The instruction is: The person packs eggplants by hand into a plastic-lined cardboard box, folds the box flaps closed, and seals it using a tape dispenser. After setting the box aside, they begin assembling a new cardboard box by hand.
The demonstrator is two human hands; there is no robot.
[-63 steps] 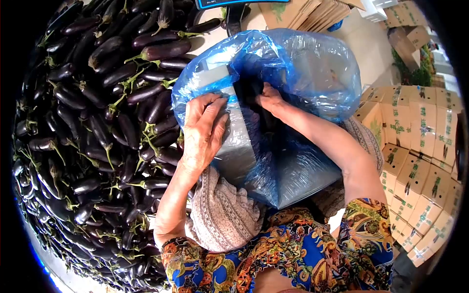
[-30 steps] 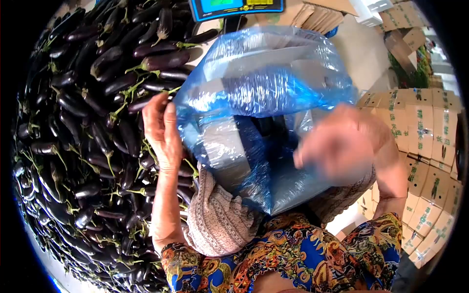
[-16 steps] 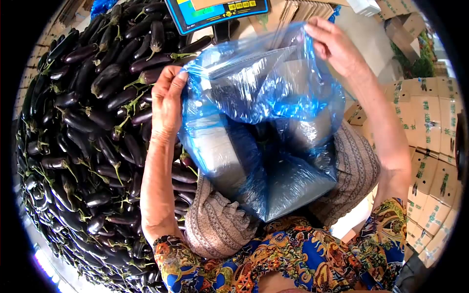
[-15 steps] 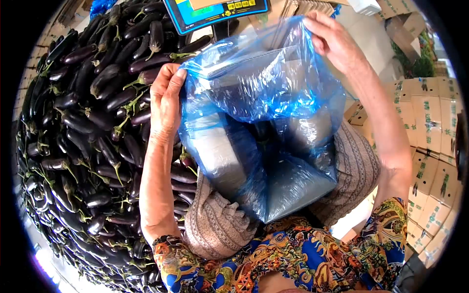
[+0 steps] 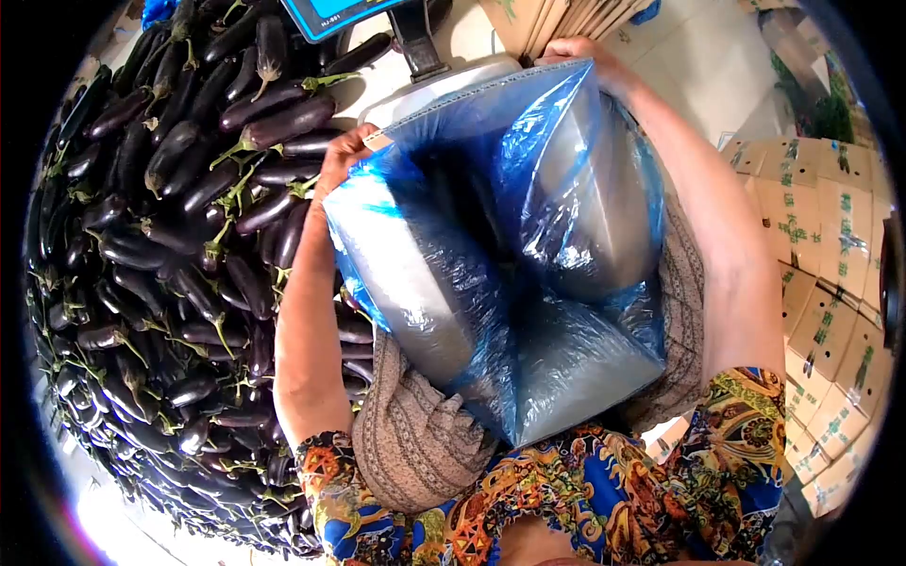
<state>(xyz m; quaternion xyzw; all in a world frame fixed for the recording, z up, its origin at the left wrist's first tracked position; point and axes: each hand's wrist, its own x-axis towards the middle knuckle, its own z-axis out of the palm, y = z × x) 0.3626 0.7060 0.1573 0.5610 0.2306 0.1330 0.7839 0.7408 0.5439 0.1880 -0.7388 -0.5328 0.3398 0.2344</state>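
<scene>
"One carton [image 5: 587, 379]: location?"
"Right of the eggplants [image 5: 175, 250], blue plastic liner [image 5: 552, 184] over its flaps."
"Grip?"
"Left hand [image 5: 347, 156], clamped on its far left corner; right hand [image 5: 585, 58], clamped at its far right."

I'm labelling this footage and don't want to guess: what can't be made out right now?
All in the head view:
- Depths of the blue-lined box: dark shadow hides what lies there.
- Left hand, fingertips: hidden at the box's far corner.
- Right hand, full grip: partly behind the far rim.
- Blue display unit, reading: cut off by the top edge.
- Stacked cartons, print: too small.
</scene>
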